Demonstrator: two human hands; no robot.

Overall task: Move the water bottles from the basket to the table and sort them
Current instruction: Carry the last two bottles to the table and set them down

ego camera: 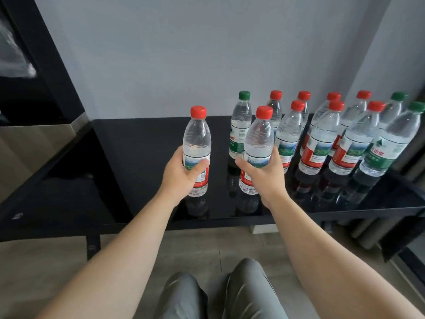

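My left hand [181,172] grips a red-capped water bottle [197,137] upright, its base at or just above the glossy black table [142,162]. My right hand [264,173] grips a second red-capped bottle [258,139] the same way, a little to the right. Behind and to the right stand several more bottles in two rows: a green-capped one [240,125] at the left end, red-capped ones [322,139] in the middle, and two green-capped ones [400,139] at the far right. No basket is in view.
A grey wall runs close behind the table. A dark cabinet with a steel surface [34,139] stands on the left. The table's front edge [207,221] is just beyond my knees [218,295]. Bare tabletop lies left of my left hand.
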